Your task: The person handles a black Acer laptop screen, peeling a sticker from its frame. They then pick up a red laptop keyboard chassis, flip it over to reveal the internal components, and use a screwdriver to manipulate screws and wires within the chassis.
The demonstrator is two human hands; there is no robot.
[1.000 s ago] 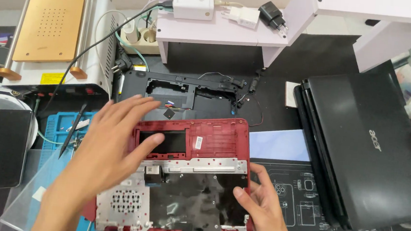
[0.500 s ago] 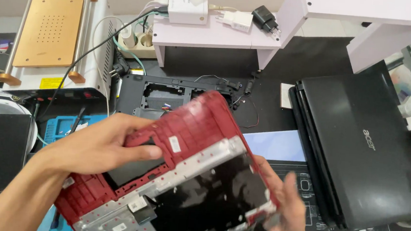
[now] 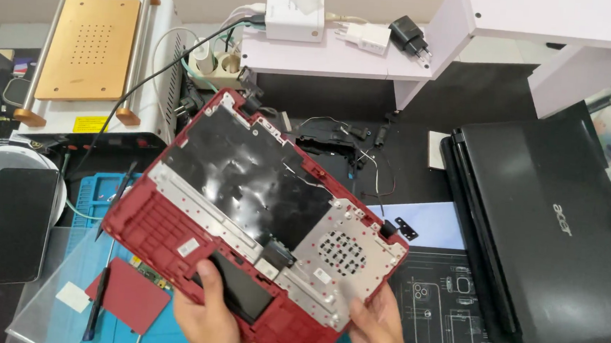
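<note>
I hold a red laptop shell (image 3: 172,234) lifted off the bench and tilted, its inner side up, showing a glossy black sheet and a silver metal plate. My left hand (image 3: 210,319) grips its near edge, thumb pressed over the dark touchpad opening. My right hand (image 3: 380,334) holds the near right edge below the silver plate. The lower part of both hands runs out of view.
A stack of black laptops (image 3: 552,224) lies at the right. A white machine with a gold plate (image 3: 88,52) stands at the back left, a white shelf (image 3: 342,52) with chargers behind. A small red panel (image 3: 128,297) and tools lie on the blue mat (image 3: 91,207).
The red shell has been lifted from lying flat and turned around. My hands have shifted from its top and right side to its near edge.
</note>
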